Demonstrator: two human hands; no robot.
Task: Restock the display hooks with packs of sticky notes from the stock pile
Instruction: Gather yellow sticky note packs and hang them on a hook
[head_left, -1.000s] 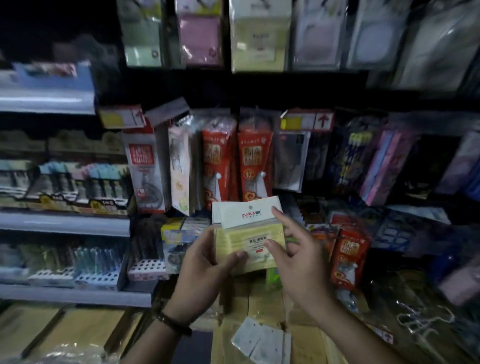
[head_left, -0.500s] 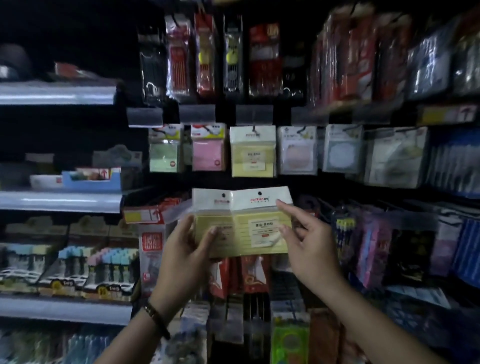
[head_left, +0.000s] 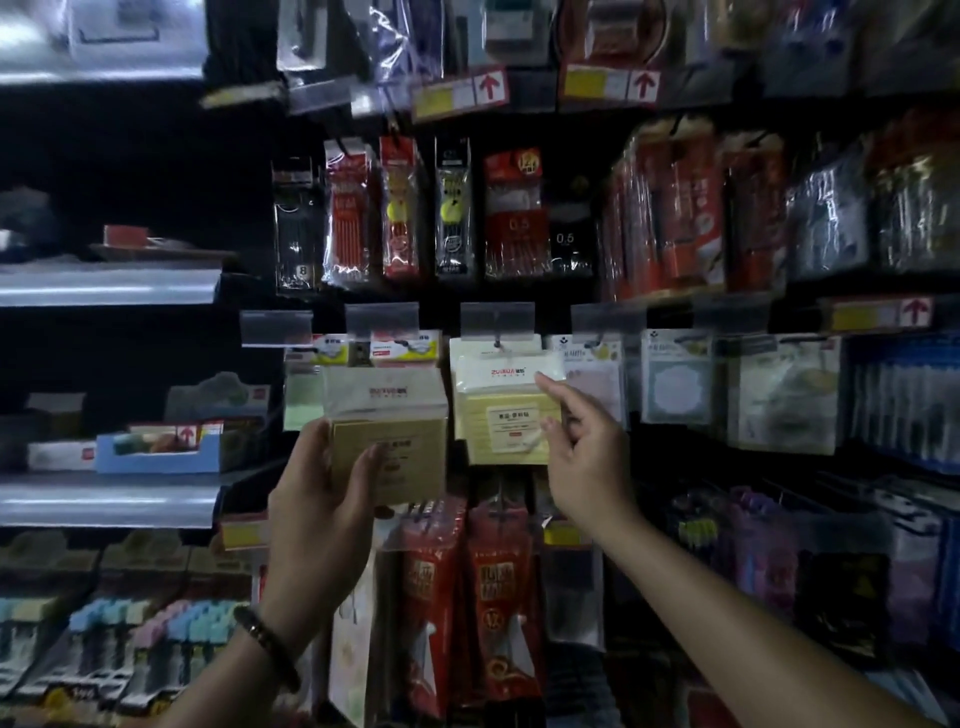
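Observation:
My left hand (head_left: 311, 499) is shut on a pack of yellow sticky notes (head_left: 387, 415) with a white header, held upright in front of the hook row. To its right, a second yellow pack (head_left: 498, 410) sits at a display hook (head_left: 497, 342), its header hole at the hook tip. My right hand (head_left: 587, 467) pinches this pack's right edge, index finger on the header and thumb on the notes. More yellow packs seem to hang behind it. A green pack (head_left: 300, 402) hangs partly hidden behind my left hand's pack.
Other note packs (head_left: 675, 379) hang to the right on the same row. Pen packs (head_left: 400, 213) hang above and red packs (head_left: 483, 587) below. Clear price holders (head_left: 497, 316) stick out over the hooks. Metal shelves (head_left: 109, 501) with a blue tray (head_left: 156, 454) are at the left.
The view rose from the stock pile to the hook row. The two packs, held side by side before, are apart: the right one is up at the hook, the left one stays in my left hand.

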